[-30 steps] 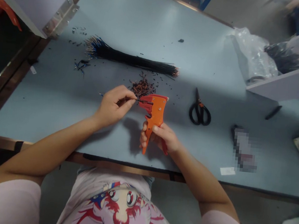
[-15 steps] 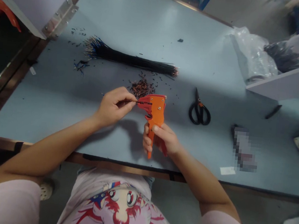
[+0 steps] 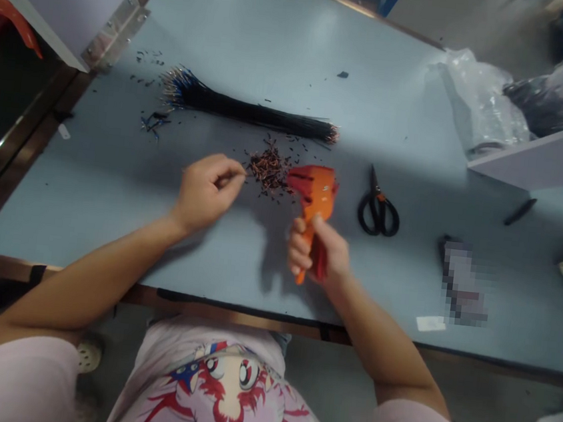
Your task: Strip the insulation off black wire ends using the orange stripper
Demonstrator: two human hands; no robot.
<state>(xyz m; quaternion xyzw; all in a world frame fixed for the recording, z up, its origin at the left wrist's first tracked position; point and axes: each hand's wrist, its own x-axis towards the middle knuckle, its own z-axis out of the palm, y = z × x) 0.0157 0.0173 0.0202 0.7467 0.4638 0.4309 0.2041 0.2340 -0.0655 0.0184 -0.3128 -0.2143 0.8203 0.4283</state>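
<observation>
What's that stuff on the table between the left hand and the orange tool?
A small heap of reddish-brown scraps lies between the left hand and the orange tool, in the head view.

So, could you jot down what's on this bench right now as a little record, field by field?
left hand: pinches a thin wire, clear of the tool
right hand: grips the orange stripping tool by its handles, head pointing away
between the hands: pile of stripped bits
further back: bundle of black wires, lying flat
right of the tool: black scissors
surface: grey-blue table
</observation>
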